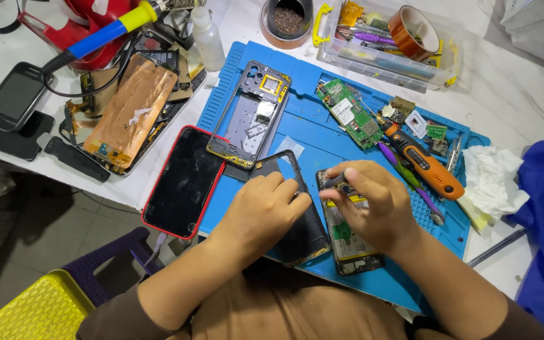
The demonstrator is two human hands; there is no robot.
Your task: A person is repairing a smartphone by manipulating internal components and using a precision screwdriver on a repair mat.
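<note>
My left hand (266,206) rests on a black phone back cover (302,234) lying on the blue work mat (322,135), pressing it down. Beside it lies an opened phone body (349,245) with its circuit board and battery showing. My right hand (373,201) hovers over the top of that phone, fingers pinched on a small dark tool or part (336,182).
A red-cased phone (184,182) lies left of the mat, a grey phone frame (251,113) and a green circuit board (349,113) above. An orange screwdriver (426,167) lies at right, near a white tissue (492,179). Copper-backed panels (130,110), a small phone (11,94) and a parts box (385,38) sit farther out.
</note>
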